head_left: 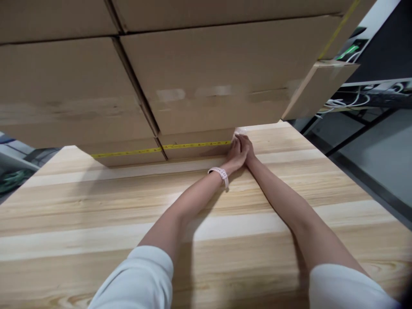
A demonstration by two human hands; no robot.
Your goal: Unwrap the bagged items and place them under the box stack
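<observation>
My left hand point(237, 155), with a pale pink band point(222, 174) at its wrist, reaches to the far part of the wooden tabletop point(154, 197). Pressed up against it is my right hand point(247, 147); the fingers of both are closed together and partly hide each other. At the fingertips shows a small shiny, translucent bit point(240, 130), too small to name. Just left of my fingers, a yellow tape with dark marks point(193, 145) runs along the low cardboard face. Right above and behind my hands stands a large cardboard box point(212, 77).
More cardboard boxes point(64, 90) are stacked to the left and above. At the right end a cardboard flap point(322, 88) sticks out. Beyond it are white cables point(344, 103), a dark screen point(383, 47) and a black metal frame point(362, 133). The tabletop's right edge slants toward me.
</observation>
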